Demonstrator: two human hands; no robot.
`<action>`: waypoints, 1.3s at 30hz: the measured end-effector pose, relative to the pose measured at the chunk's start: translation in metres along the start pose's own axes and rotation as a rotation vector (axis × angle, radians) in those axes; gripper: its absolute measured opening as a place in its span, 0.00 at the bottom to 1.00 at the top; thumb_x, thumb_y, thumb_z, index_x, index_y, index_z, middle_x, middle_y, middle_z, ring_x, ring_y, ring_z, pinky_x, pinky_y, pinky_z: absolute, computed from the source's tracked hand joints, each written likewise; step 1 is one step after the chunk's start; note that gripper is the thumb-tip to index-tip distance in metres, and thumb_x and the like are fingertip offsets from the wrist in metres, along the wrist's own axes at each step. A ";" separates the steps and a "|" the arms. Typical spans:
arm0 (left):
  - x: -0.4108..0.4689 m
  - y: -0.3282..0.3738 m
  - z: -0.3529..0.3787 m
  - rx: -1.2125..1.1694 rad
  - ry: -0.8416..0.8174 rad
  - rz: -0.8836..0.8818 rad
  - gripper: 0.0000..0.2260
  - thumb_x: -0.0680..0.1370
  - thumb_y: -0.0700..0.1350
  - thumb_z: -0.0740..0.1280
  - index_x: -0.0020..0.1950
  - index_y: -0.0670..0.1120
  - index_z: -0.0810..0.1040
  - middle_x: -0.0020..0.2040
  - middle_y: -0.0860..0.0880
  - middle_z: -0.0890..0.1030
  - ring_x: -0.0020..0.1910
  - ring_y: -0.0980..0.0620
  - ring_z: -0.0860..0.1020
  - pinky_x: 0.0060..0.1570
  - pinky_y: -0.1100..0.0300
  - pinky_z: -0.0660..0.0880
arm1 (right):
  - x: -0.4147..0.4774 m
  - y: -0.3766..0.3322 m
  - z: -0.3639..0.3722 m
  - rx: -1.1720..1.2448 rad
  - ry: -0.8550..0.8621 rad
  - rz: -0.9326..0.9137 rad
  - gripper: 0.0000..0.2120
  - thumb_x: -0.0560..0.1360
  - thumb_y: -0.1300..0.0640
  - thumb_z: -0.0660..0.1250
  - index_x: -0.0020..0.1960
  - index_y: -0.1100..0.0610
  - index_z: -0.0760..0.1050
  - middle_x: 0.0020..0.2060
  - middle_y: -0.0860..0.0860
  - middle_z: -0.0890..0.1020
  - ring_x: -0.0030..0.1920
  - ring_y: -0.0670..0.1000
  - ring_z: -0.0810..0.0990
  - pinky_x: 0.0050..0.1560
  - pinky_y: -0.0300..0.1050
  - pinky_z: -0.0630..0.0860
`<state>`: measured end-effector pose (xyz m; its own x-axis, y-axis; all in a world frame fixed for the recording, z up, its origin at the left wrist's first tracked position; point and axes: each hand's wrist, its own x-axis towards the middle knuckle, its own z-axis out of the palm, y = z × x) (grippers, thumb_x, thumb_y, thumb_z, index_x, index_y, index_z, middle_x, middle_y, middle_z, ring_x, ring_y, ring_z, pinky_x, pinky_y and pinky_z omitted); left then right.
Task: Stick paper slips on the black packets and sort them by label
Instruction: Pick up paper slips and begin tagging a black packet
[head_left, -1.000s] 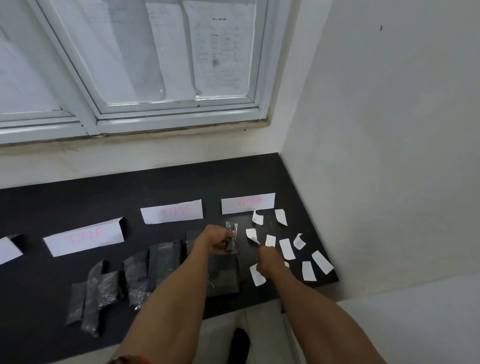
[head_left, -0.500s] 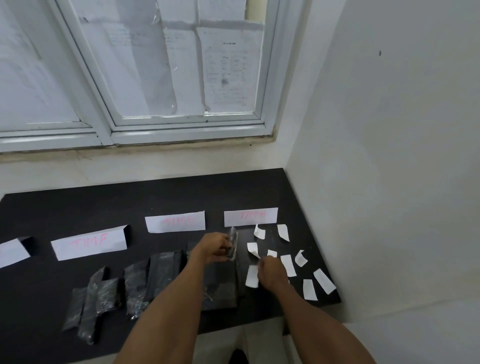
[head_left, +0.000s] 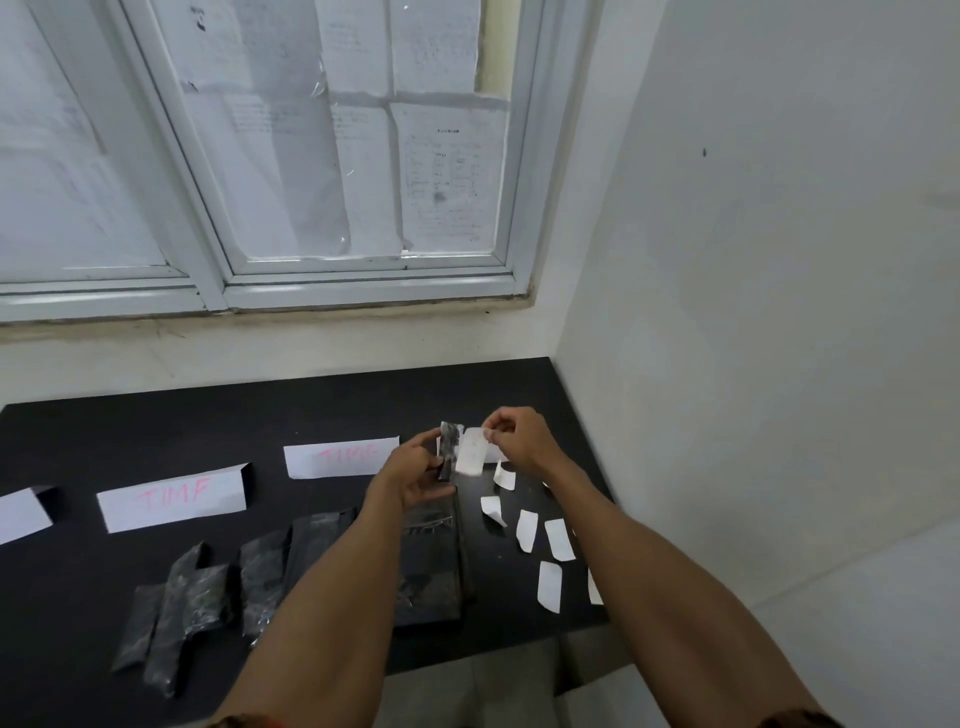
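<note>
The left hand (head_left: 415, 475) is curled narrow around a small black packet (head_left: 450, 449), held upright above the black bench (head_left: 156, 426), its top sticking out past the fingers. The right hand (head_left: 519, 439) pinches the upper edge of a white paper slip (head_left: 470, 453) between thumb and fingertips; the slip hangs just beside the packet, and whether they touch cannot be told. More loose slips (head_left: 527, 530) lie on the bench to the right, and other black packets (head_left: 197, 597) lie near left, below white labels (head_left: 171, 497) with pink lettering.

Paper-covered window (head_left: 311, 156), white wall (head_left: 753, 260)
</note>
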<state>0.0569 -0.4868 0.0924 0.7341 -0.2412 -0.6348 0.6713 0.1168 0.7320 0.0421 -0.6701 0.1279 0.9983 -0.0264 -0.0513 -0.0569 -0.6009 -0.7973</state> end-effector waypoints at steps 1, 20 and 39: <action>-0.001 0.003 0.000 0.001 0.000 0.009 0.25 0.79 0.30 0.53 0.68 0.51 0.72 0.59 0.40 0.78 0.55 0.41 0.79 0.52 0.42 0.79 | 0.002 -0.003 -0.002 0.002 0.010 -0.006 0.04 0.74 0.63 0.68 0.46 0.61 0.81 0.41 0.54 0.83 0.41 0.48 0.78 0.45 0.40 0.75; -0.010 0.020 0.006 -0.055 -0.105 0.066 0.16 0.78 0.33 0.57 0.56 0.48 0.79 0.55 0.41 0.82 0.53 0.44 0.81 0.44 0.52 0.81 | 0.028 -0.011 0.004 -0.103 0.019 -0.054 0.04 0.74 0.62 0.67 0.46 0.59 0.81 0.44 0.54 0.84 0.41 0.46 0.79 0.39 0.33 0.75; -0.005 0.030 -0.004 -0.054 -0.098 0.108 0.16 0.74 0.30 0.67 0.56 0.47 0.80 0.55 0.40 0.82 0.52 0.42 0.82 0.41 0.51 0.82 | 0.038 -0.018 0.006 -0.137 0.027 -0.095 0.04 0.76 0.62 0.66 0.49 0.58 0.79 0.48 0.53 0.83 0.44 0.47 0.79 0.38 0.30 0.73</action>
<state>0.0738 -0.4784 0.1167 0.7907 -0.3165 -0.5239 0.5953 0.1980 0.7788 0.0808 -0.6557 0.1364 0.9992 0.0153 0.0376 0.0374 -0.7053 -0.7080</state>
